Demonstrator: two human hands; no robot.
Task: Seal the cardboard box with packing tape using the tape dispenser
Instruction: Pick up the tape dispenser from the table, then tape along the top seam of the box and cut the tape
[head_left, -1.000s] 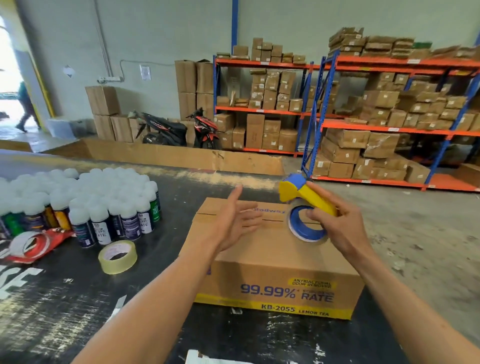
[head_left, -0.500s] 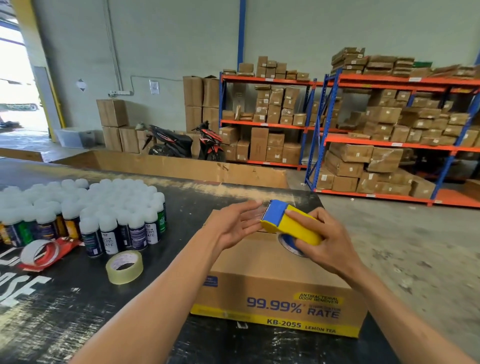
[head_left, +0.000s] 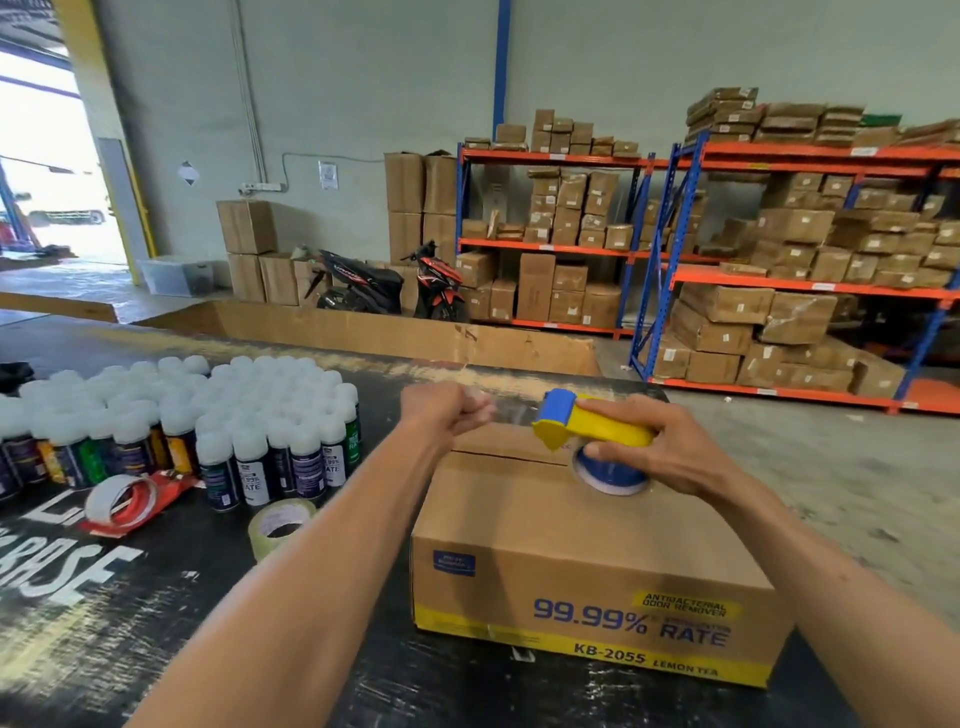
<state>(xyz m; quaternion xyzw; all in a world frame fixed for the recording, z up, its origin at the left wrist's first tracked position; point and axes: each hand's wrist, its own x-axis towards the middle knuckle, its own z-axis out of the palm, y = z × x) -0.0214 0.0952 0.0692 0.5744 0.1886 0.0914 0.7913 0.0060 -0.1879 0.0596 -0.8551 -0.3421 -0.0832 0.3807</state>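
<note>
A closed cardboard box (head_left: 571, 525) printed "99.99% RATE" sits on the black table, its top seam running left to right near the far edge. My right hand (head_left: 670, 447) grips a yellow and blue tape dispenser (head_left: 587, 426) just above the box top, its blue roll touching the cardboard. My left hand (head_left: 441, 413) is pinched on the free end of clear tape (head_left: 511, 413), stretched out to the left of the dispenser's mouth above the box's far left corner.
Several white-capped spray cans (head_left: 208, 415) stand in a cluster on the left of the table (head_left: 130, 597). A loose roll of clear tape (head_left: 278, 525) and a red-wrapped roll (head_left: 122, 501) lie in front of them. Shelving with cartons and two scooters stand behind.
My left hand went from open to pinched at the dispenser's mouth and pulled a strip of clear tape out to the left. The dispenser dropped onto the box top.
</note>
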